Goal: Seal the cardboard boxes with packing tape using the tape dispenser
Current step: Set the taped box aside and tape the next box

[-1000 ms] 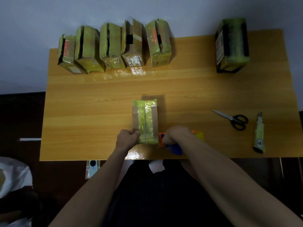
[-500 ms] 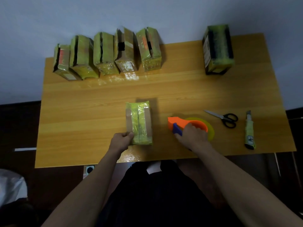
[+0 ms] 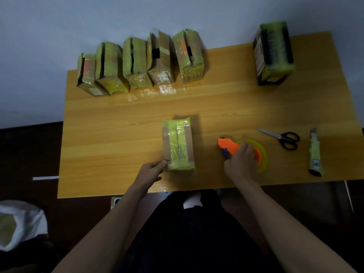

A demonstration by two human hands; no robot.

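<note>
Since a second ago the right hand has been carrying the tape dispenser away from the box's near end, out to the right; it is now curling around the blue handle, with the orange plastic body and its yellow-green tape roll lying flat on the table, near the box but apart from it. Meanwhile the left hand is staying at the near left corner of the cardboard box, fingertips pressing its side without closing around it. Glossy yellow-green tape is covering the box's top seam, leaving brown flaps bare on both sides. Behind, five taped boxes are standing in a row, and a darker box is sitting alone at the far right. Black-handled scissors and a utility knife are lying on the smooth wood-grain top.
</note>
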